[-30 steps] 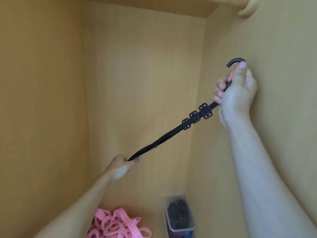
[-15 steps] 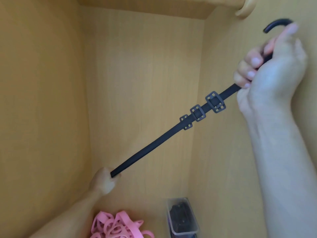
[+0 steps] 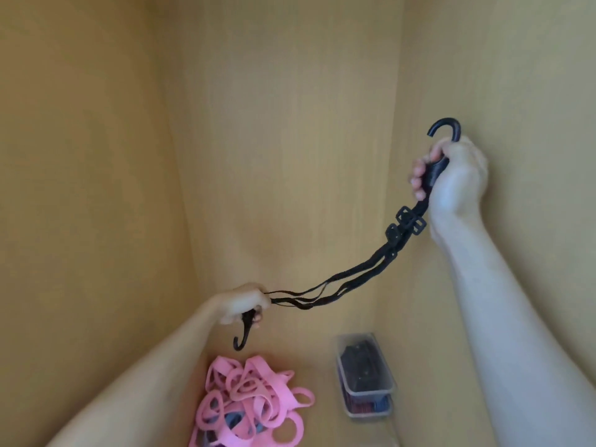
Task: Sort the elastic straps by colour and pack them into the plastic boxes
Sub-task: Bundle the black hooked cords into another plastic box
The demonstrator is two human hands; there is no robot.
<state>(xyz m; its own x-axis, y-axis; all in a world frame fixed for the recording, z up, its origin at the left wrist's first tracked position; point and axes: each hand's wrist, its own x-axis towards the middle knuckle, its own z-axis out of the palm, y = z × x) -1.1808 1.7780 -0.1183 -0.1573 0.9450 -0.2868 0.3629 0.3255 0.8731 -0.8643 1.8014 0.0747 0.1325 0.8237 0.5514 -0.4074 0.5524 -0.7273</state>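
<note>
In curled right hand, black straps

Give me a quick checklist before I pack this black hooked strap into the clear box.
1. Grip on both ends: ok; left hand and right hand each hold an end of the black elastic strap with hooks.
2. Tension released: ok; it sags, strands apart.
3. Folded to box size: not ok; it spans between the hands.
4. Colour match: ok; the clear plastic box holds dark contents.
5. Box lid off: cannot tell.
6. Lower hook free of the pink elastic straps: ok; it hangs above them.
</note>
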